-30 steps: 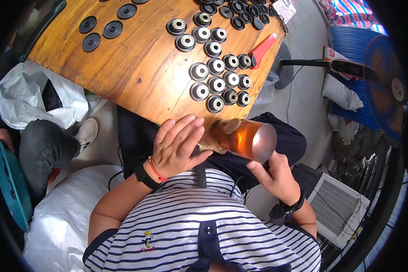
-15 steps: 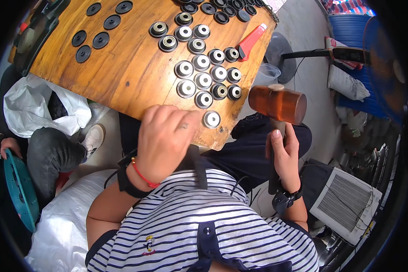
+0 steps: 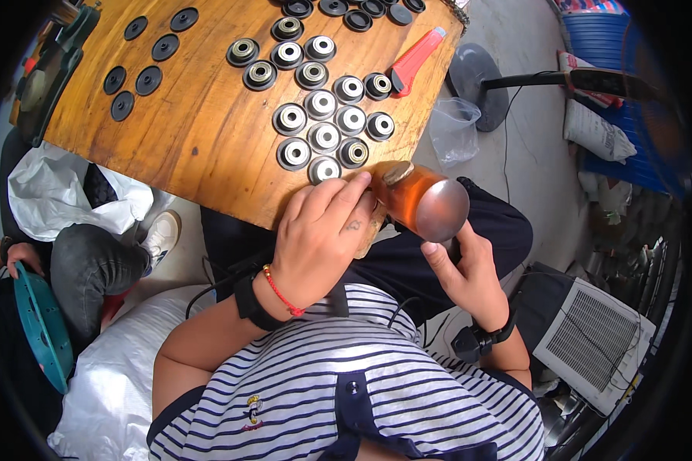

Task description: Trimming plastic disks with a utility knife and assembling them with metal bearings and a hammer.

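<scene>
My right hand grips the handle of a mallet, whose amber cylindrical head is over the table's near right corner, touching or just beside my left fingertips. My left hand lies back-up over the table's near edge, fingers together and bent downward; whatever they hold is hidden beneath. Just beyond those fingers, a black wheel with a metal bearing in its centre is partly covered. Several more such wheels with bearings stand in rough rows on the wooden table.
Black discs without bearings lie at the table's left, and more black wheels at the far edge. A red cutter lies near the right edge. A clear bag and fan base are beyond. Another person's hand holds a teal basket.
My left hand has moved right, covering the nearest wheel with a bearing. The mallet head has swung left and down toward it, my right hand still on the handle. The view has shifted slightly.
</scene>
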A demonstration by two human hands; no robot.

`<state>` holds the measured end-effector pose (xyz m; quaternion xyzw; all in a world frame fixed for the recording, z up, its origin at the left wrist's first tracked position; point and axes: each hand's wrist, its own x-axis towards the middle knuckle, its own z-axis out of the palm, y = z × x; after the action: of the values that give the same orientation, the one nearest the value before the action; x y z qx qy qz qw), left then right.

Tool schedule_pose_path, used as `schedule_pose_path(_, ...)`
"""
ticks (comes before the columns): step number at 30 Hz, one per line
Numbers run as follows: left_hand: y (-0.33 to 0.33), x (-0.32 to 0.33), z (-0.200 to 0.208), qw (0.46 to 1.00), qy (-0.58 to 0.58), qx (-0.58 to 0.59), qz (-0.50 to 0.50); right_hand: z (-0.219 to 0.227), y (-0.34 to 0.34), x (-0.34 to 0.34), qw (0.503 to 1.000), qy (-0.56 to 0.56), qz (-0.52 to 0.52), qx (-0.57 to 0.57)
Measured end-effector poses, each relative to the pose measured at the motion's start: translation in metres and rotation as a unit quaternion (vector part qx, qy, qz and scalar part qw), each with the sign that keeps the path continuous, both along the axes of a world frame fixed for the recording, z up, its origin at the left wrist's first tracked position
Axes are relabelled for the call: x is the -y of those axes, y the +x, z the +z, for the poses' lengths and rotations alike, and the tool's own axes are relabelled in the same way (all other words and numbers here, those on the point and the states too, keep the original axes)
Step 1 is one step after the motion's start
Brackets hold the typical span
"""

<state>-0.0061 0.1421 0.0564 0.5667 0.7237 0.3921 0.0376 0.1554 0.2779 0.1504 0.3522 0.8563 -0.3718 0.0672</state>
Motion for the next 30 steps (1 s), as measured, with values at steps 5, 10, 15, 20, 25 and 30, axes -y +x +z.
schedule_pose_path(5,-0.017,0.024,-0.009,0.997,0.014,-0.013,-0.075,-0.009,0.014,0.005,0.992,-0.113,-0.052,-0.015)
schedule_pose_path(10,-0.023,0.030,-0.011,0.997,0.066,0.001,-0.026,-0.002,0.029,0.009,0.990,-0.123,-0.036,-0.057)
schedule_pose_path(15,-0.029,0.041,-0.026,0.995,0.084,-0.050,-0.005,0.004,0.009,0.013,0.983,0.035,0.174,-0.054)
schedule_pose_path(20,-0.040,0.056,-0.043,0.991,0.130,-0.021,-0.033,0.042,-0.009,0.036,0.985,-0.123,-0.009,-0.121)
schedule_pose_path(25,-0.040,0.060,-0.044,0.978,0.203,0.042,0.014,0.016,-0.001,0.024,0.960,0.143,0.241,-0.013)
schedule_pose_path(30,-0.047,0.057,-0.032,0.981,0.183,0.051,0.040,0.013,-0.014,0.021,0.994,-0.091,0.029,0.060)
